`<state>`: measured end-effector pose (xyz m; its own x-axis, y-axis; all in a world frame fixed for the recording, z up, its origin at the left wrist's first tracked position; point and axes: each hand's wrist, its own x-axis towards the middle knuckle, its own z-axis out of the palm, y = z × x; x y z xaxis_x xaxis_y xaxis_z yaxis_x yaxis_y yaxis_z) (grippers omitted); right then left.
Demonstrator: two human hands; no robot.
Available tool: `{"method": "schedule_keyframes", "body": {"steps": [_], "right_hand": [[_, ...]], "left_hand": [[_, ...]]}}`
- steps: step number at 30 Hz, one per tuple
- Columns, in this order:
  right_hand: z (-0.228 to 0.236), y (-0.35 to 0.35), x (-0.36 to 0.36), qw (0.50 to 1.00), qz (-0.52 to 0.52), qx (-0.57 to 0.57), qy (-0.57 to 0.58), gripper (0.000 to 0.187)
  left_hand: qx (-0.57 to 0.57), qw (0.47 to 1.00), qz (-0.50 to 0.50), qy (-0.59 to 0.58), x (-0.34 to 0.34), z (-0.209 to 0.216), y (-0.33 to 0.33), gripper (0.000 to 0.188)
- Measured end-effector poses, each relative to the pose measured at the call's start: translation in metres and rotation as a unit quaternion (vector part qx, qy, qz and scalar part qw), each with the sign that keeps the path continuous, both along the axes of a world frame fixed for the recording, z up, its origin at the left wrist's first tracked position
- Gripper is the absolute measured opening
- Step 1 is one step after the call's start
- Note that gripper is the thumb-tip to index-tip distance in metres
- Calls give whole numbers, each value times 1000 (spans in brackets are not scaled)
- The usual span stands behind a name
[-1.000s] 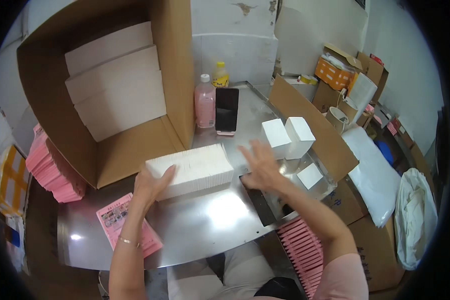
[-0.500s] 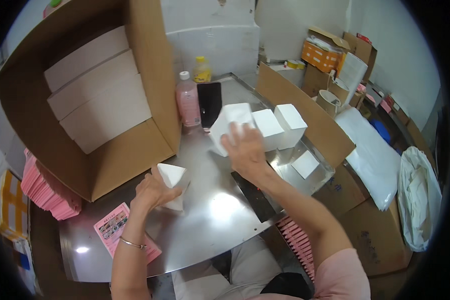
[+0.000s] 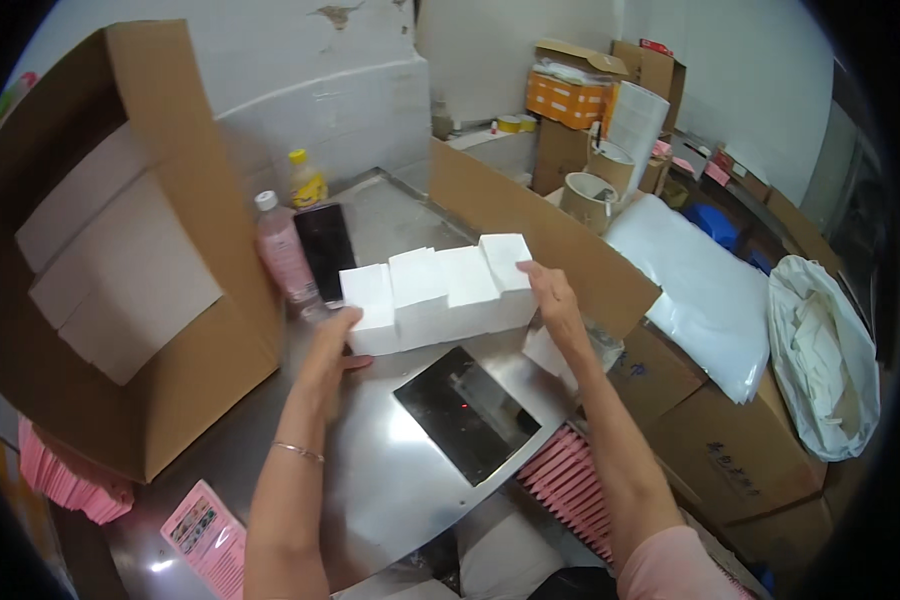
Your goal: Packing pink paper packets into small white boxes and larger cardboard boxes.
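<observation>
A row of several white blocks (image 3: 420, 305), apparently stacks of paper or card, stands side by side on the metal table. Their tops sit at slightly uneven heights. My left hand (image 3: 338, 342) presses against the left end of the row, thumb at the upper edge and fingers low by the tabletop. At the opposite end my right hand (image 3: 555, 295) grips the outermost block, its thumb near the top corner. The row is held between both hands. Just in front of it lies a dark glossy flat panel (image 3: 468, 415) with a small red light.
An open carton (image 3: 220, 370) with white blocks inside stands at left. Behind the row are a pink bottle (image 3: 283, 245), a yellow-capped bottle (image 3: 308, 180) and a black phone (image 3: 325, 245). A cardboard flap (image 3: 540, 235) borders the right side. Pink packets (image 3: 205, 530) lie front left.
My left hand has brought its white block from the left side to the row's left end. My right hand has shifted to the right end. The view has turned rightward.
</observation>
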<state>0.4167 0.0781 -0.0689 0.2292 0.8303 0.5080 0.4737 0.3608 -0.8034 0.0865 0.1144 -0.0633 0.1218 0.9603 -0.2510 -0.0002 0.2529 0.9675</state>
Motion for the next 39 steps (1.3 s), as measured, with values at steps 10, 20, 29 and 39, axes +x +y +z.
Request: {"method": "schedule_keyframes", "body": {"steps": [10,20,29,39], "right_hand": [[-34,-71,-4,989,-88,93,80,42],[-33,-98,0,971,-115,173,-120,25],[-44,-137,-46,890,-103,-75,-438,48],[50,-113,-10,925,-233,215,-208,23]], "left_hand": [[109,993,46,11,75,-19,82,59],[227,955,119,148,100,-41,117,64],[246,852,-317,337,-23,47,-168,30],[161,649,240,703,-183,-41,-341,51]]}}
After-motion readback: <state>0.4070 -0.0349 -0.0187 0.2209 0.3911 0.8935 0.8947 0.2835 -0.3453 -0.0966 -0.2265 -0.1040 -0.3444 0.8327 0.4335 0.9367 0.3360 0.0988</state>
